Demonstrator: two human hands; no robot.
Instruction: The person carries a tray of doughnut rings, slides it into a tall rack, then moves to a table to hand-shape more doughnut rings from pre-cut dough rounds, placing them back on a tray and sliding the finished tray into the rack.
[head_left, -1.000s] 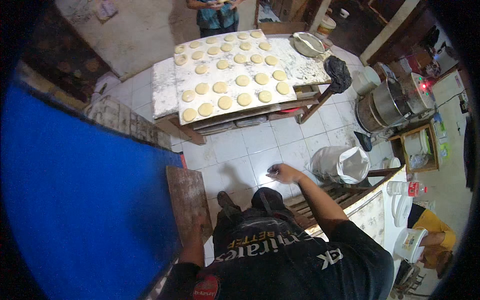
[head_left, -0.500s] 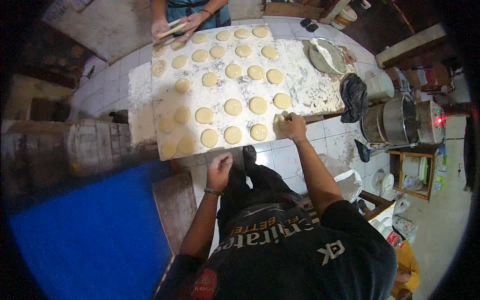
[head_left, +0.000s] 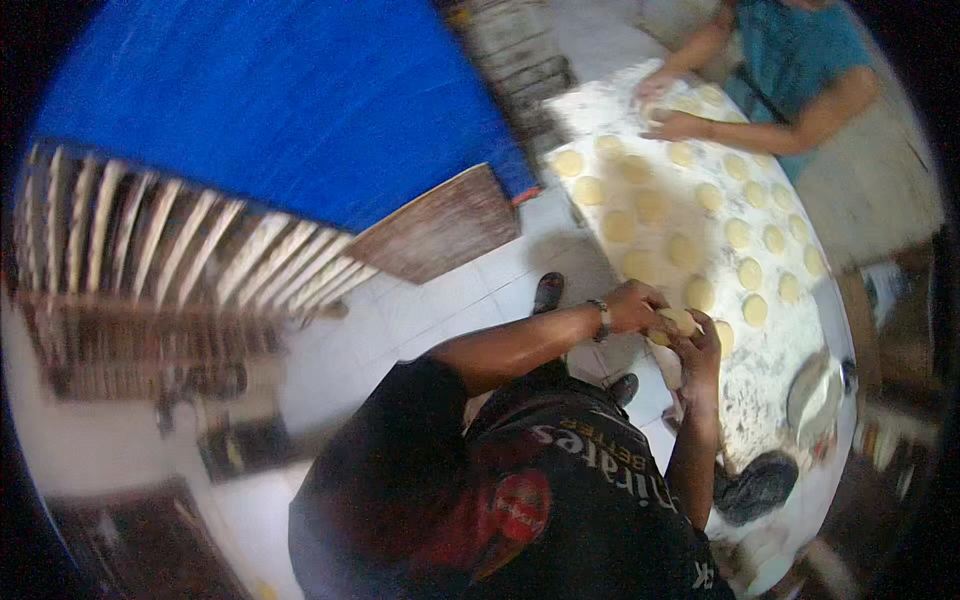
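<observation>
Left hand and right hand both grip one round pale-yellow dough disc over the near edge of the white flour-dusted table; flat pale-yellow dough rounds beyond; co-worker's hands at far side.

Left-hand grip and right-hand grip partly hide a round pale-yellow dough disc. The far teal-shirted co-worker — blurred — and the flat bright-blue surface are cut off by the view's edge.

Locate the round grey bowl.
In the head view, the round grey bowl sits at right on the flour-dusted white table, above and right of the crumpled black bundle.
</observation>
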